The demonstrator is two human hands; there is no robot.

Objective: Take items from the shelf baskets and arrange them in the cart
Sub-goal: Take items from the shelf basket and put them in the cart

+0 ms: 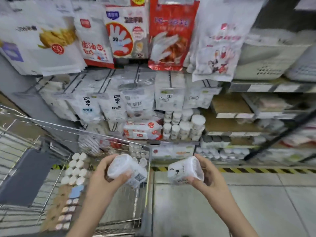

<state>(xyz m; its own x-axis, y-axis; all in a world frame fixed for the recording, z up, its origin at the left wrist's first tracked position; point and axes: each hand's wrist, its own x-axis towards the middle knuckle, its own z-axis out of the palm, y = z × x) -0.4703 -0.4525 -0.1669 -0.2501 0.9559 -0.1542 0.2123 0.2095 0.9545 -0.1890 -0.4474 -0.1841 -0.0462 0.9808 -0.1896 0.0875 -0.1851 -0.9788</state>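
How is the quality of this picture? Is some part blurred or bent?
Head view: motion blur smears the hanging bags and the shelf; wide-angle distortion bends the edges; light is even, no hard shadows. Both hands, left and right, and their tubs are clearer.

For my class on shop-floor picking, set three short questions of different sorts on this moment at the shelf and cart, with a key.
1. True or false: the left hand holds nothing.
2. Multiple choice: where is the tub in the right hand? A) over the floor beside the cart B) resting on the shelf C) lying in the cart
3. Fill in: the round white lids already in the cart stand in neat ____.

Key
1. False: its fingers curl round a clear tub above the cart.
2. A
3. rows
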